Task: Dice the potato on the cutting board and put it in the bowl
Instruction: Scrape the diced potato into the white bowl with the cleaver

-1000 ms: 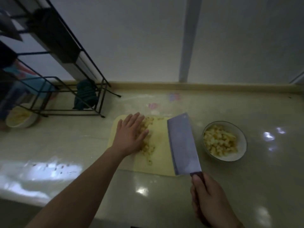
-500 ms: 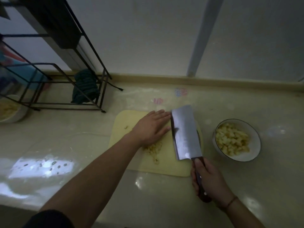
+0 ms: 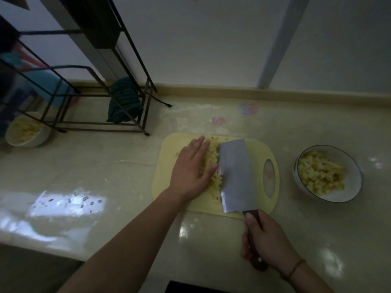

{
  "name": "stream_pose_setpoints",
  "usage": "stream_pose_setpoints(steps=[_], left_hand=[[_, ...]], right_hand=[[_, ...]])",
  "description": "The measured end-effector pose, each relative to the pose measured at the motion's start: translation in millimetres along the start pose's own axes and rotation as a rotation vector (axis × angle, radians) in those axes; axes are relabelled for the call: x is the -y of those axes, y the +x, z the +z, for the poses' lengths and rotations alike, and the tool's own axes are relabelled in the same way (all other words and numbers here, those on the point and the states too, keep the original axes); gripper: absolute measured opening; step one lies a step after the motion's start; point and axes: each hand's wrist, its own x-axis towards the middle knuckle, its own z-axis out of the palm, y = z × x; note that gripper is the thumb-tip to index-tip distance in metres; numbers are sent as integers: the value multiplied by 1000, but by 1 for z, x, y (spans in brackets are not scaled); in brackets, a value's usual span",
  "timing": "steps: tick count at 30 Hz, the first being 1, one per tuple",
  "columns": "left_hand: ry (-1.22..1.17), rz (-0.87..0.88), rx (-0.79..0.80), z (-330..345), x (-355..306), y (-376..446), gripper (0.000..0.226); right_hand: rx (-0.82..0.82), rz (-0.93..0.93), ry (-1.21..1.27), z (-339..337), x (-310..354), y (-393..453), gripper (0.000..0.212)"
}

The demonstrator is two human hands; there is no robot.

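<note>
Gathering the diced potato against the cleaver blade

Now the diced potato lies in a narrow heap on the cutting board, squeezed between two things: the left hand, laid flat with straight fingers pressing the pieces from one side, and the cleaver, whose broad blade leans against the other side. That pairing probably serves to crowd the cubes onto the blade so they can be lifted in one load. Behind the blade's heel, the right hand keeps its grip clenched round the cleaver's dark handle, at the board's near edge. Beyond the blade, on the side away from the left hand, the bowl stands apart from the board on the surface, already holding cubes and placed for a short carry.
</note>
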Motion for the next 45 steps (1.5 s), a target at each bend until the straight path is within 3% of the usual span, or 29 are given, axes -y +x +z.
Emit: stream_pose_setpoints(steps=[11,15,19,32,38,45], left_hand=[[15,-107,4,17,-21,-3,98],[-19,-76,7,22,-29,-2,88],[-40,-101,11,21,-38,-1,75],[114,-132,215,2,-69,5,67],[177,-85,294,-22,-146,16,81],[115,64,428,-8,-266,37,80]], right_hand=[[72,-76,-130,40,2,15,23],[78,-122,-113,44,0,16,25],[66,-169,14,44,0,10,37],[190,-103,394,26,13,-12,31],[192,-87,504,-25,35,-56,34],[29,-16,606,-117,58,-124,38]])
